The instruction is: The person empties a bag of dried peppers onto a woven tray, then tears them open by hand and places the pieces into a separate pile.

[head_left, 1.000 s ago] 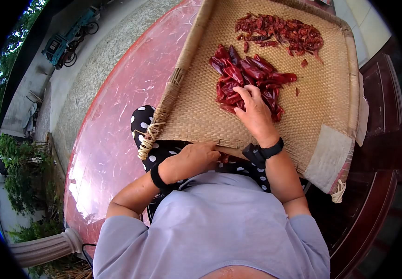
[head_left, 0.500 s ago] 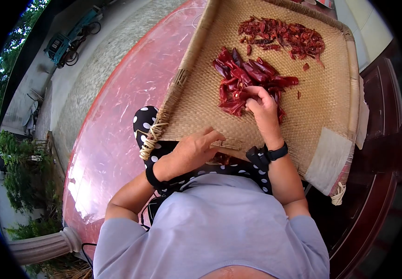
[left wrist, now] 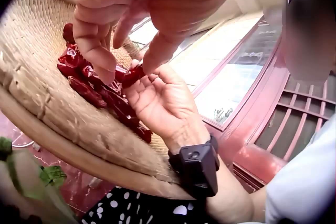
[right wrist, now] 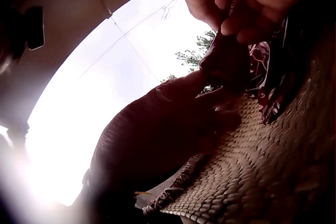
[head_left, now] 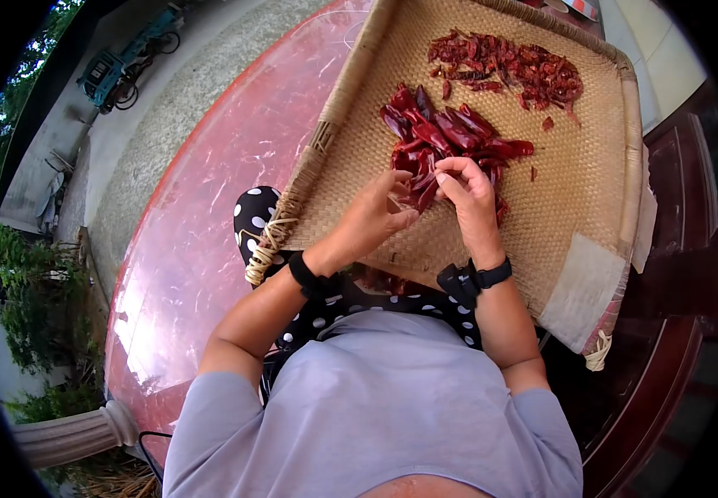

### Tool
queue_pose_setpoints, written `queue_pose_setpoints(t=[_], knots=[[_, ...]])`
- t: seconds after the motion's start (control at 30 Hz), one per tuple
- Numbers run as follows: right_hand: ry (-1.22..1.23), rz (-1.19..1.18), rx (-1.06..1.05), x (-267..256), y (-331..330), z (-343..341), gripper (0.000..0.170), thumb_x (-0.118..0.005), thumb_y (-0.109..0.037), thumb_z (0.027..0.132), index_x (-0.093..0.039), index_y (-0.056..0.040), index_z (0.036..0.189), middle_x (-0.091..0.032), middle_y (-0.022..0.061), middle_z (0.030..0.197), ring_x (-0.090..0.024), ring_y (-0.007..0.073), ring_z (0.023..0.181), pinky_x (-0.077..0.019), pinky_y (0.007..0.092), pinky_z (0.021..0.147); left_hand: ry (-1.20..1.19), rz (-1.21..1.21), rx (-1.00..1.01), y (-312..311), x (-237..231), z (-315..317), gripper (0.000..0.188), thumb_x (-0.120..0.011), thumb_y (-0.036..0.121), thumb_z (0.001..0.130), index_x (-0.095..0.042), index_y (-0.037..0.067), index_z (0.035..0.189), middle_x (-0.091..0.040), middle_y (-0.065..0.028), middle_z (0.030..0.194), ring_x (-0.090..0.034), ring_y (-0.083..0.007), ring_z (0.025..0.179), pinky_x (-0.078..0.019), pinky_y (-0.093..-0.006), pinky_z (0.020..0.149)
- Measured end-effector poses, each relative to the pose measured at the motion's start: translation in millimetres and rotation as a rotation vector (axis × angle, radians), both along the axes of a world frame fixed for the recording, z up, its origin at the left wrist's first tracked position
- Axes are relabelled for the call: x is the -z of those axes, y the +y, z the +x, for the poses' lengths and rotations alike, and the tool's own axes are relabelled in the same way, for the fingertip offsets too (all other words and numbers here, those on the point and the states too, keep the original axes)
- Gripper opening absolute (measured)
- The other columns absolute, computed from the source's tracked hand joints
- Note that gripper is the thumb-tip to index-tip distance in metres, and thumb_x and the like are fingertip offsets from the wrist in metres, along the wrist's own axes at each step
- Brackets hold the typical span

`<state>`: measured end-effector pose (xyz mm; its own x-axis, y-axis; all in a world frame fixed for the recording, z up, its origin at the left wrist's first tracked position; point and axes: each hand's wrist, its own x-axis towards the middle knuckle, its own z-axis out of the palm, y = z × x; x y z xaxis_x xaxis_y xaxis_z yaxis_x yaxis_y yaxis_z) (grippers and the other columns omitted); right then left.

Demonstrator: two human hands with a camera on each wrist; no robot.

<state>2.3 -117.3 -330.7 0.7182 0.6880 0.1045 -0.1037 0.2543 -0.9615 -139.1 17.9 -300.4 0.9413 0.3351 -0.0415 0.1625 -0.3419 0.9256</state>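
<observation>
My right hand (head_left: 473, 207) pinches a dried red chili pepper (right wrist: 227, 58) by its stem end, over the near side of a pile of whole dried chilies (head_left: 450, 129). Facing it from the left, my left hand (head_left: 367, 216) has its thumb and fingers parted around the pepper's lower end. In the left wrist view the left thumb (left wrist: 157, 53) overlaps the pepper's end, while the index finger stands apart from the thumb. The pile lies on a woven tray (head_left: 574, 174) tilted up from the lap.
Cut red chili pieces (head_left: 533, 70) form a second heap at the tray's far side. A pale cloth patch (head_left: 583, 290) covers the near right corner. A shiny red table (head_left: 209, 224) spreads out on the left, with dark red wooden furniture (head_left: 682, 166) on the right.
My left hand has risen from below the tray's near edge and moved up and right to the chili. The right hand has lifted a chili from the pile, pinching it.
</observation>
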Motion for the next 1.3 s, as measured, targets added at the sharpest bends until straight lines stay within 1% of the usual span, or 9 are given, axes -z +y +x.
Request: queue_pose_setpoints(t=[0.3,0.4,0.53,0.63,0.83,0.97,1.07,1.2,1.3], knots=[[0.047,0.067,-0.088,0,0,-3,0.016,-0.063,-0.009,0.095,-0.063,-0.0035,0.11,-0.064,0.0011,0.093,-0.059,0.0066,0.074,-0.0512,0.0242,0.068,0.098,-0.166,0.041,5,-5,-14,0.042,-0.065,0.013,0.092,-0.053,0.0,0.13,-0.066,-0.0087,0.104,-0.062,-0.0145,0.085,-0.0515,-0.0289,0.072],[0.009,0.006,0.017,-6,-1,-7,0.02,-0.061,-0.011,0.097,-0.062,-0.0035,0.115,-0.063,0.0042,0.104,-0.059,0.0073,0.073,-0.0514,0.0248,0.068,-0.019,0.255,0.155,8,-6,-23,0.037,-0.063,0.006,0.089,-0.056,0.001,0.126,-0.067,-0.0099,0.097,-0.063,-0.0173,0.082,-0.0518,-0.0313,0.072],[-0.232,-0.203,0.118,-1,1,-4,0.029,-0.06,-0.012,0.096,-0.059,-0.005,0.124,-0.06,0.0085,0.118,-0.058,0.01,0.072,-0.0516,0.0264,0.069,0.273,0.324,0.326,-7,-40,-52,0.038,-0.06,0.002,0.086,-0.058,0.004,0.124,-0.067,-0.0191,0.099,-0.067,-0.0294,0.093,-0.0527,-0.0395,0.082],[-0.496,-0.404,0.11,3,2,-6,0.034,-0.062,-0.012,0.093,-0.06,-0.0118,0.127,-0.061,0.0116,0.119,-0.063,0.0191,0.079,-0.0527,0.0324,0.074,0.19,0.378,0.467,-5,-22,-71,0.042,-0.058,0.0,0.083,-0.057,0.005,0.125,-0.066,-0.0187,0.105,-0.066,-0.0354,0.096,-0.0522,-0.0408,0.084],[-0.814,-0.437,0.09,10,1,-6,0.024,-0.063,-0.016,0.094,-0.065,-0.0092,0.117,-0.061,0.0118,0.118,-0.065,0.0269,0.084,-0.0532,0.037,0.078,0.319,0.674,0.536,-11,-8,-99,0.03,-0.062,0.007,0.082,-0.061,0.009,0.112,-0.064,-0.0114,0.091,-0.067,-0.0309,0.083,-0.0554,-0.0407,0.066],[-0.607,-0.419,0.119,13,3,-3,0.027,-0.062,-0.017,0.094,-0.065,-0.0073,0.119,-0.06,0.012,0.12,-0.064,0.0214,0.076,-0.0529,0.0342,0.075,0.173,0.682,0.492,-16,11,-99,0.023,-0.061,0.01,0.084,-0.06,0.011,0.107,-0.064,-0.0125,0.09,-0.067,-0.0312,0.083,-0.0551,-0.0412,0.065],[-0.68,-0.487,0.108,1,2,-9,0.033,-0.063,-0.017,0.093,-0.062,-0.0117,0.126,-0.058,0.0116,0.123,-0.064,0.0214,0.075,-0.0535,0.0346,0.076,0.202,0.713,0.519,-24,4,-93,0.047,-0.063,0.008,0.082,-0.059,0.019,0.127,-0.066,-0.0097,0.089,-0.068,-0.0293,0.082,-0.0562,-0.0401,0.066],[-0.861,-0.574,0.031,1,0,-11,0.037,-0.065,-0.021,0.092,-0.061,-0.0165,0.128,-0.057,0.013,0.131,-0.062,0.0355,0.107,-0.053,0.0416,0.088,-0.033,0.485,0.511,-19,1,-83,0.029,-0.062,0.016,0.086,-0.063,0.013,0.115,-0.066,-0.0121,0.082,-0.067,-0.0322,0.074,-0.0538,-0.0424,0.06],[-0.722,-0.416,0.129,13,5,-8,0.029,-0.066,-0.016,0.091,-0.066,-0.0092,0.12,-0.063,0.013,0.12,-0.064,0.031,0.103,-0.0529,0.0376,0.086,0.095,0.458,0.444,-13,-33,-67,0.032,-0.062,0.015,0.089,-0.062,0.012,0.121,-0.067,-0.015,0.093,-0.067,-0.0346,0.085,-0.0537,-0.0435,0.073]])
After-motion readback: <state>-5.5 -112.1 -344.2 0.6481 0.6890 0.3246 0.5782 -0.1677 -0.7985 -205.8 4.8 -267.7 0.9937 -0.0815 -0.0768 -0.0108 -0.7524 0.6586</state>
